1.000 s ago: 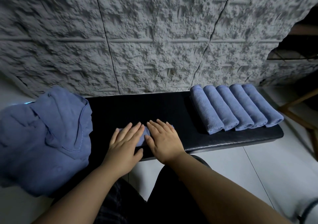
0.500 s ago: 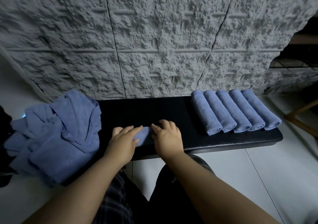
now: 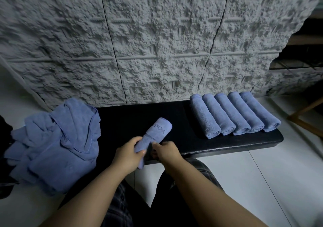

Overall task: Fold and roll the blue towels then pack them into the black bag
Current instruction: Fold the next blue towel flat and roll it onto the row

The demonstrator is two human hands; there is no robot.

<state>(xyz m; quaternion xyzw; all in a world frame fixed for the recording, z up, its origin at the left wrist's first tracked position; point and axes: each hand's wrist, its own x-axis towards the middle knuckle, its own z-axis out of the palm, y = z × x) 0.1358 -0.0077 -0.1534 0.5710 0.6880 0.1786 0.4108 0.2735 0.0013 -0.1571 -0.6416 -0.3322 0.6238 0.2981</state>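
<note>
A rolled blue towel [image 3: 158,130] with stitched letters points away from me over the black bench [image 3: 132,120]. My left hand [image 3: 128,154] grips its near end, lifting it off the bench. My right hand [image 3: 165,150] pinches the same end beside a dark strap or edge there. Several rolled blue towels [image 3: 234,115] lie side by side at the bench's right end. A heap of loose blue towels [image 3: 57,143] covers the left end. A dark shape [image 3: 5,132] shows at the far left edge; I cannot tell if it is the black bag.
A rough grey stone-textured wall [image 3: 157,43] stands right behind the bench. White tiled floor [image 3: 262,174] lies in front and to the right. A wooden leg [image 3: 305,111] stands at the far right. My knees in dark checked trousers sit below the bench's front edge.
Both hands were pressing flat and rolling the towel on the bench. Now the roll is turned lengthwise, pointing away, and both hands hold its near end.
</note>
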